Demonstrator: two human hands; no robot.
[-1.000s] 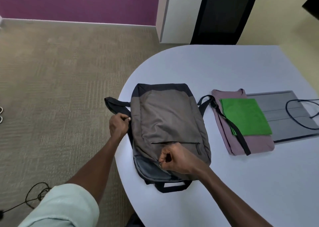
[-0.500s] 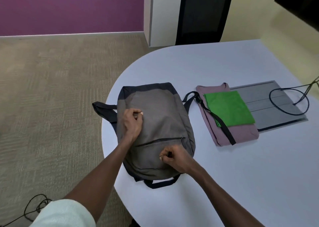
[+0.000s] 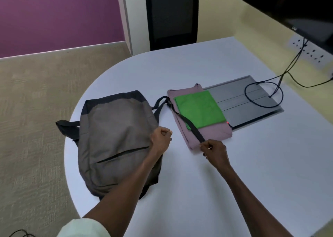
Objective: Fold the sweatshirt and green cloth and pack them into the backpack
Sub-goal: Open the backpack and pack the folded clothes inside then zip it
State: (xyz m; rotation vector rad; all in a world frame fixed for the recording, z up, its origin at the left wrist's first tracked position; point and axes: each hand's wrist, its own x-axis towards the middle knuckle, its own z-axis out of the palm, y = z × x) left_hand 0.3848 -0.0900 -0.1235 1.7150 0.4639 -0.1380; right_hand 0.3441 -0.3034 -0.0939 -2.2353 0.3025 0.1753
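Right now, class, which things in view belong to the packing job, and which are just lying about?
Belong to the job:
backpack
backpack strap
pink sweatshirt
green cloth

Just lying about:
grey table panel
black cable
office chair
monitor
wall sockets

Looks like an office meeting room. Wide white rounded worktop (image 3: 207, 182) filling the middle, with a grey flip-up cable panel (image 3: 252, 103) set flush into it at 2 o'clock and a black cable (image 3: 259, 94) looping across that lid. Black mesh-backed office chair (image 3: 171, 16) pushed in at 12 o'clock. Dark wall-mounted screen (image 3: 297, 9) at 1 o'clock, above a white strip of wall sockets (image 3: 310, 51) with leads hanging down. Beige short-pile carpet (image 3: 36, 128) across the 9 o'clock side, meeting a purple wall (image 3: 54, 14) at 11 o'clock.
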